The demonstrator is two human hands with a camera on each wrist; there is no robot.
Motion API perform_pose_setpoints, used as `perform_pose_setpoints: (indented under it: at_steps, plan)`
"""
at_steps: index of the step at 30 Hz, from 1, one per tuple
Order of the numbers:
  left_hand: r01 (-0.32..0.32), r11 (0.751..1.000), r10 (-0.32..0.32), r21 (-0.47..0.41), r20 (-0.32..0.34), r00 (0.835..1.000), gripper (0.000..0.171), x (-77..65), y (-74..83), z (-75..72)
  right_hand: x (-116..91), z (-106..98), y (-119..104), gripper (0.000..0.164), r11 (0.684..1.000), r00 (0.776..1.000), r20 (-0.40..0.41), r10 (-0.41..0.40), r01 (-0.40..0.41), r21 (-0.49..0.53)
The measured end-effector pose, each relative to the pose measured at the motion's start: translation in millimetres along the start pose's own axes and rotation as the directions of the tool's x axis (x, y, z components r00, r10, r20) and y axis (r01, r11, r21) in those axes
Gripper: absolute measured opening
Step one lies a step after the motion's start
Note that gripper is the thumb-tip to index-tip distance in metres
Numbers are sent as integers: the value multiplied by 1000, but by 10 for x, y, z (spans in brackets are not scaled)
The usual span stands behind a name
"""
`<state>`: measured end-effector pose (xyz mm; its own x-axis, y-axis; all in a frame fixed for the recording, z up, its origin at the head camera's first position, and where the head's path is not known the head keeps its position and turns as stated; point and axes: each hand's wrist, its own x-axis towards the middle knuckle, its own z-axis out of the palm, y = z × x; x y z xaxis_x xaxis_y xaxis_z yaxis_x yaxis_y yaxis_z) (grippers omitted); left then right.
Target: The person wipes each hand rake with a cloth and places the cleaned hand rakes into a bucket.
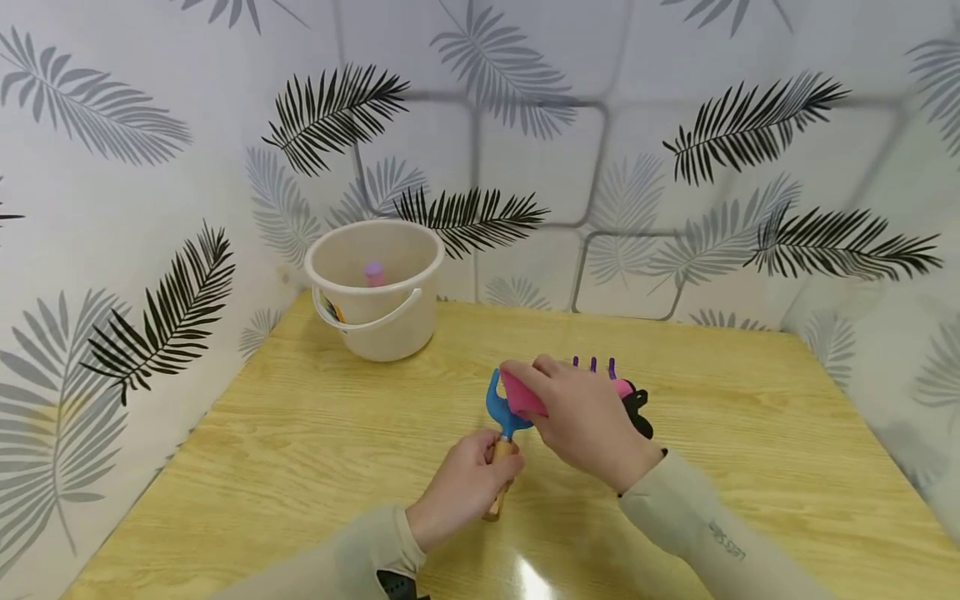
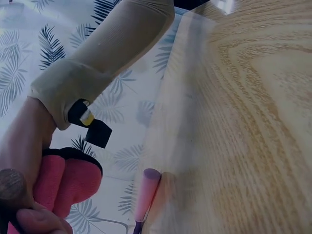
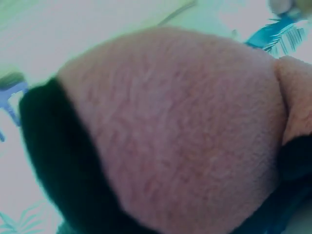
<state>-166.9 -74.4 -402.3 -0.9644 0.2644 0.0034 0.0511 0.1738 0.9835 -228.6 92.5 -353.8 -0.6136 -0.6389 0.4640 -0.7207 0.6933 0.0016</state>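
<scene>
A small garden fork has a blue head (image 1: 501, 410) and a wooden handle (image 1: 501, 467). My left hand (image 1: 472, 473) grips that handle around its upper part, the butt end showing below. A fuzzy pink cloth with black edging (image 1: 522, 395) is in my right hand (image 1: 581, 412), pressed against the blue head, whose right side it hides. In the left wrist view the cloth (image 2: 80, 180) hangs in folds beside the handle's end (image 2: 12, 185). The right wrist view is mostly filled by the cloth (image 3: 180, 131); the blue head (image 3: 273, 33) shows at its upper right.
Behind my right hand lies another small fork with purple tines (image 1: 593, 365), its pink handle (image 2: 147, 192) resting on the wooden table (image 1: 315, 450). At the back left stands a cream bucket (image 1: 390, 329) with a pink-and-purple handle (image 1: 374, 274) inside. Leaf-patterned walls enclose the table.
</scene>
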Motion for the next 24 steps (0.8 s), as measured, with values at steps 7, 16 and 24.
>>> perform_pose_setpoints:
  at_steps: [7,16,24]
  plan:
    - [-61,997,60,43,13,998,16,-72,136,10,36,-3,-130,54,991,990,-21,-137,136,-5]
    - [-9,999,8,35,45,999,15,-27,-79,34,58,57,-14,52,998,998,3,-67,67,-3]
    - [-12,996,10,92,25,1000,11,-28,-93,14,82,-8,-164,56,988,987,53,-154,155,-4]
